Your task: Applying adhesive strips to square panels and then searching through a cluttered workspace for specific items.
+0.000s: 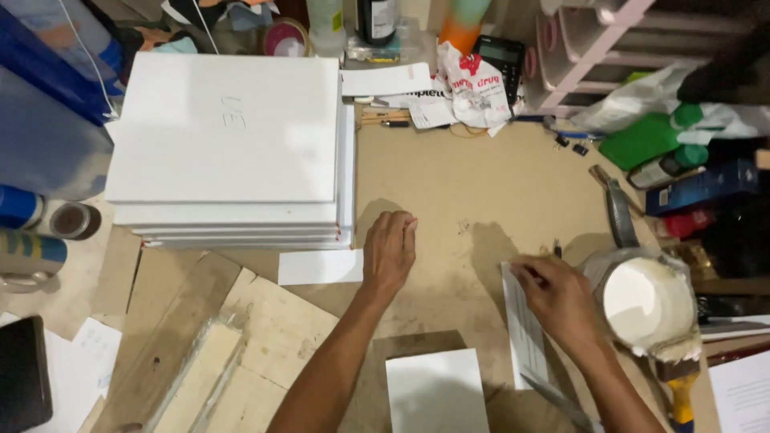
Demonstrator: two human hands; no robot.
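Note:
My left hand (389,252) lies knuckles up on the brown board tabletop (473,192), fingers curled together, just right of a stack of white canvas panels (228,144) and a small white card (319,267). It holds nothing that I can see. My right hand (555,295) rests on a white paper sheet (525,329), fingers pressed on its upper edge, right next to an open can of white paint (646,301). A paintbrush with a yellow handle (680,381) lies across the can's near rim.
A white panel (437,393) lies at the near edge between my arms. Cardboard and wood pieces (216,345) cover the near left. Tape rolls (48,216) sit far left. Bottles, a calculator (501,56), a crumpled bag, green bottles (646,140) and boxes crowd the back and right.

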